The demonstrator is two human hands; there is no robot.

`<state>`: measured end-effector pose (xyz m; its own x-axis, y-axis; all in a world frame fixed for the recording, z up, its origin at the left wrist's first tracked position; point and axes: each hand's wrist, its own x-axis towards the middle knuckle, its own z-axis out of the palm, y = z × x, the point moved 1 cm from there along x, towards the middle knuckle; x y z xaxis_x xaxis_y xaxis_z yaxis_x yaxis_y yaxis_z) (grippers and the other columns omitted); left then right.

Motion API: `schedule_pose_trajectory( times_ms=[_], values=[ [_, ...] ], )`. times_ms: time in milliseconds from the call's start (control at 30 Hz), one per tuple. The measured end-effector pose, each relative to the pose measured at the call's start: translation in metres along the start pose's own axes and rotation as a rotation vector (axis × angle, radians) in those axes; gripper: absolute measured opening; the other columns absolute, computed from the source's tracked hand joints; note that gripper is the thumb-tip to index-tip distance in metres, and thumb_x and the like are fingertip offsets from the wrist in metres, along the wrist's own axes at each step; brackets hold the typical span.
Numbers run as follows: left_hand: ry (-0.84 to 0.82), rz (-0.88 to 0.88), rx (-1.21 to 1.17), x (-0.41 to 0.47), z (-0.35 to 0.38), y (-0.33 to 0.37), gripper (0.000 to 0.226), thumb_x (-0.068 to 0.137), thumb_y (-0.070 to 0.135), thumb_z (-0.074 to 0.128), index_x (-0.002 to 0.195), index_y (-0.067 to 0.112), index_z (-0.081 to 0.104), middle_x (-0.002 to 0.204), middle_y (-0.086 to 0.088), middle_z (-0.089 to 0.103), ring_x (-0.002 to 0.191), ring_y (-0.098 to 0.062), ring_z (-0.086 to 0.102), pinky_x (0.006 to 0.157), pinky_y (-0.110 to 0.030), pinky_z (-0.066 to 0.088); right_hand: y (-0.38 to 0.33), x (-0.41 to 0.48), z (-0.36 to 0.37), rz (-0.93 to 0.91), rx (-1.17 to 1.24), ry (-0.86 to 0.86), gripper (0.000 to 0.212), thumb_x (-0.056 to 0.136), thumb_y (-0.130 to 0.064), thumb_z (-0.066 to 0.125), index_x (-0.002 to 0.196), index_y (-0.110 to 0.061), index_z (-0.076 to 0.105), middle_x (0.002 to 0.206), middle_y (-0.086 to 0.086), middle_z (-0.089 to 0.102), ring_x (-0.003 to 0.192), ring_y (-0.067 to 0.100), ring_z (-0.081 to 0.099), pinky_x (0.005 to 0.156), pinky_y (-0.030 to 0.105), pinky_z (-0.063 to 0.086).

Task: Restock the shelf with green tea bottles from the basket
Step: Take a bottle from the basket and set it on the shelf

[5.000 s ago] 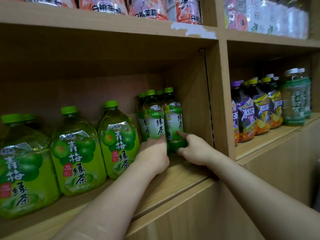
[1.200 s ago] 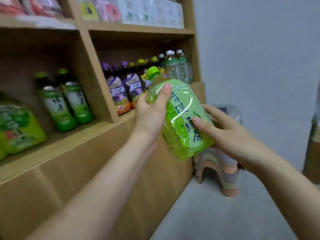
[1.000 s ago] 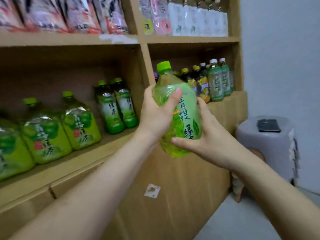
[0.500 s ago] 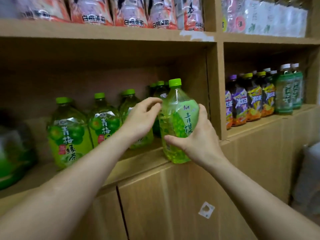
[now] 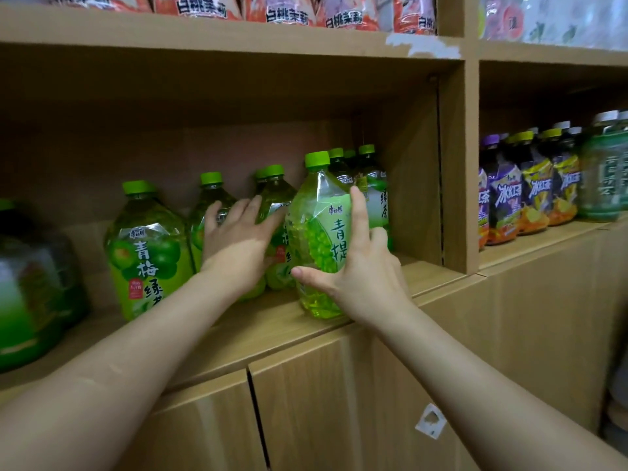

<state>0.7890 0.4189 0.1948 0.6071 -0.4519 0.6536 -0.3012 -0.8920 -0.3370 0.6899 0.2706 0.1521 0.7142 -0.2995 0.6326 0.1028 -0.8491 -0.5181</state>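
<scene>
While right hand clamps green tea bottle upright at shelf front edge, left hand, fingers spread, braces neighbouring bottles, likely clearing slot. Basket unseen.

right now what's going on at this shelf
A person is restocking green tea. The right hand grips a green tea bottle standing at the front edge of the wooden shelf, in front of slimmer green bottles. The left hand is open, fingers spread, pressed against the big green tea bottles beside it, seemingly making room. The basket is out of view.
</scene>
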Motion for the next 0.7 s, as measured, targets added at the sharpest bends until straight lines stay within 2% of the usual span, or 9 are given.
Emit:
schedule_pose_trajectory(
  times_ms=[133,233,300,400,467,533,600,700],
  values=[
    [0.062,-0.008,-0.105,-0.001,0.003,-0.005,0.072,0.083,0.038,0.067,0.146,0.033,0.032,0.157,-0.003,0.027,0.144,-0.022,0.022,0.114,-0.046,0.008,-0.003,0.007,0.007,-0.011,0.003,-0.041,0.120,0.067,-0.075,0.063,0.143,-0.042,-0.024,0.133,0.016,0.040,0.105,0.037,0.058,0.083,0.044,0.049],
    [0.166,-0.073,-0.400,0.000,-0.005,-0.007,0.054,0.086,0.020,0.058,0.139,0.029,0.047,0.147,-0.001,0.047,0.138,-0.019,0.035,0.115,-0.042,0.008,0.002,0.015,0.008,-0.039,0.135,-0.147,0.116,0.071,-0.066,0.068,0.139,-0.050,-0.025,0.137,0.019,0.040,0.114,0.040,0.056,0.098,0.051,0.046],
    [0.206,-0.113,-0.591,-0.002,-0.015,-0.005,0.048,0.089,0.023,0.048,0.136,0.028,0.050,0.137,-0.002,0.057,0.132,-0.019,0.044,0.115,-0.041,0.015,0.006,0.020,0.008,-0.080,0.220,-0.226,0.121,0.070,-0.056,0.075,0.135,-0.057,-0.027,0.136,0.019,0.045,0.114,0.037,0.057,0.101,0.051,0.045],
    [0.213,-0.137,-0.849,-0.009,-0.029,0.001,0.045,0.094,0.034,0.041,0.138,0.025,0.050,0.137,-0.003,0.057,0.129,-0.020,0.048,0.107,-0.033,0.033,0.010,0.025,0.009,-0.122,0.240,-0.247,0.126,0.066,-0.051,0.081,0.135,-0.057,-0.024,0.132,0.016,0.054,0.111,0.033,0.060,0.099,0.049,0.047],
    [0.139,-0.135,-0.956,-0.016,-0.031,0.007,0.058,0.091,0.052,0.042,0.143,0.026,0.042,0.144,-0.002,0.049,0.133,-0.018,0.043,0.108,-0.035,0.035,0.012,0.026,0.010,-0.133,0.236,-0.209,0.126,0.063,-0.051,0.083,0.140,-0.054,-0.017,0.129,0.013,0.057,0.109,0.031,0.061,0.096,0.048,0.049],
    [0.072,-0.121,-0.905,-0.021,-0.029,0.012,0.083,0.080,0.066,0.053,0.148,0.024,0.032,0.149,-0.002,0.040,0.138,-0.020,0.035,0.113,-0.041,0.031,0.013,0.026,0.010,-0.137,0.243,-0.167,0.126,0.059,-0.055,0.083,0.142,-0.052,-0.012,0.127,0.009,0.059,0.108,0.029,0.062,0.092,0.048,0.051],
    [0.077,-0.116,-0.760,-0.025,-0.021,0.015,0.101,0.070,0.059,0.070,0.150,0.021,0.023,0.151,-0.005,0.034,0.140,-0.025,0.029,0.114,-0.042,0.028,0.013,0.024,0.011,-0.146,0.242,-0.143,0.123,0.057,-0.060,0.080,0.142,-0.052,-0.010,0.125,0.007,0.059,0.106,0.028,0.063,0.088,0.048,0.053],
    [0.095,-0.155,-0.680,-0.028,-0.014,0.015,0.109,0.065,0.050,0.078,0.152,0.020,0.018,0.150,-0.010,0.035,0.138,-0.031,0.028,0.113,-0.042,0.027,0.010,0.022,0.016,-0.151,0.150,-0.102,0.119,0.059,-0.066,0.074,0.142,-0.051,-0.010,0.125,0.009,0.052,0.102,0.030,0.062,0.086,0.048,0.053]
  ],
)
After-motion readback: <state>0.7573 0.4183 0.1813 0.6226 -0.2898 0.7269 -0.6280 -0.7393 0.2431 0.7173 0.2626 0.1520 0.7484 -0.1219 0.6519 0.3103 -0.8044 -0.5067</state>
